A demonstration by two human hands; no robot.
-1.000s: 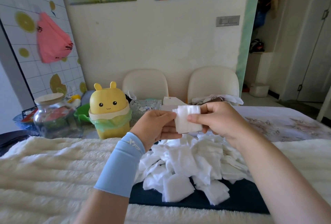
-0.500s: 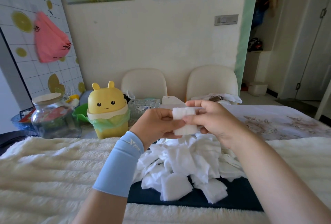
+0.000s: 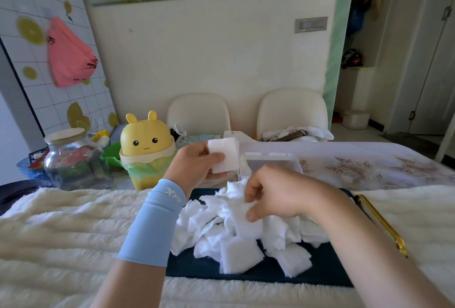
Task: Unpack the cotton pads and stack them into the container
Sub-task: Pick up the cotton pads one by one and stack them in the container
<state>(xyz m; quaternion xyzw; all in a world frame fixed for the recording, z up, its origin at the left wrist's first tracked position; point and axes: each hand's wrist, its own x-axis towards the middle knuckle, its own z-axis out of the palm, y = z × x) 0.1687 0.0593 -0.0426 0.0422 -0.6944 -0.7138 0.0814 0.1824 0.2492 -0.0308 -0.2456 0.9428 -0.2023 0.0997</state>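
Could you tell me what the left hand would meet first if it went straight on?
The left hand would probably meet the clear plastic container, its stack of cotton pads touching first; depth is unclear.

One view only: wide-angle head cam, riding at the person's eye height, pointing forward and tilting down across the tabletop (image 3: 369, 157). Both forearms are filling the bottom edge. Left hand (image 3: 197, 163), gripping a cotton pad stack (image 3: 222, 157), and right hand (image 3: 273, 192), pinching into the pile of cotton pads (image 3: 236, 246), are sitting close to the lens, near frame centre. Far wall (image 3: 221, 61) and two chair backs (image 3: 199, 113) are facing the camera square-on. Doorway (image 3: 418, 61) is leaning at the right edge.
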